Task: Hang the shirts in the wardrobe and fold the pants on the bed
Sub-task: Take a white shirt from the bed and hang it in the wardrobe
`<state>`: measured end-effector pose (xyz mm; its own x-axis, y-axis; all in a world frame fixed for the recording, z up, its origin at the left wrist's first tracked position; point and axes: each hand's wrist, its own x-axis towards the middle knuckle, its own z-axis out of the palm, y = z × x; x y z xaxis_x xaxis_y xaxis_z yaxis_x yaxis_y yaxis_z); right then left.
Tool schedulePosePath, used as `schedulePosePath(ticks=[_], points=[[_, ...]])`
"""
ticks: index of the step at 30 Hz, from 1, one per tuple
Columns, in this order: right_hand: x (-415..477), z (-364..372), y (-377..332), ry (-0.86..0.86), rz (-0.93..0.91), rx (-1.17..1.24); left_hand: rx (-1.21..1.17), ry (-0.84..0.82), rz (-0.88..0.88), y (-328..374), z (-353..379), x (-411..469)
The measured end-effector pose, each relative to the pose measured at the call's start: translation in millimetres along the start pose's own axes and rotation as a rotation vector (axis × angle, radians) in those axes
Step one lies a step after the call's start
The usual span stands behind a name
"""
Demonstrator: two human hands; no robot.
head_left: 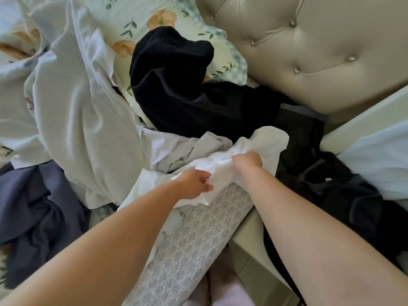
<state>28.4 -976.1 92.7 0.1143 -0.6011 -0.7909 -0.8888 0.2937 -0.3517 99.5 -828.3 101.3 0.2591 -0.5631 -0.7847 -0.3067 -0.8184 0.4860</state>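
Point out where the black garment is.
In the head view the black garment lies at centre top, draped over the pillow, left of the headboard and just beyond the white garment.

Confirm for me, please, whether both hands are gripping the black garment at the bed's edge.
No, the garment is white: the left hand and right hand are gripping the white garment at the bed edge, as the head view shows.
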Motion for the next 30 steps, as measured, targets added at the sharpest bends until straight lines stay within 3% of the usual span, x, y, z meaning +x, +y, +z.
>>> schedulePosePath(ticks=[3,9,14,18,21,24,28,30], points=[[-8,-9,13,0.08,-0.114,-0.029,-0.086,0.055,-0.038,-8,-6,-11],[-26,-15,18,0.058,-0.142,0.019,-0.215,0.305,-0.097,-5,-10,-24],[-37,-13,20,0.044,-0.249,-0.013,-0.343,0.316,-0.061,6,-2,-31],[-55,-8,19,0.009,-0.467,-0.18,-0.477,0.41,-0.061,17,-6,-39],[-75,-9,15,0.018,-0.711,-0.294,-0.695,0.328,-0.065,32,-13,-48],[-88,-14,16,-0.09,-0.87,-0.319,-0.885,0.296,-0.12,49,-17,-52],[-102,-22,32,-0.203,-0.929,-0.324,-0.778,0.335,-0.221,62,-17,-55],[-106,-28,41,-0.229,-0.854,-0.121,-0.738,0.37,-0.218,64,-17,-57]])
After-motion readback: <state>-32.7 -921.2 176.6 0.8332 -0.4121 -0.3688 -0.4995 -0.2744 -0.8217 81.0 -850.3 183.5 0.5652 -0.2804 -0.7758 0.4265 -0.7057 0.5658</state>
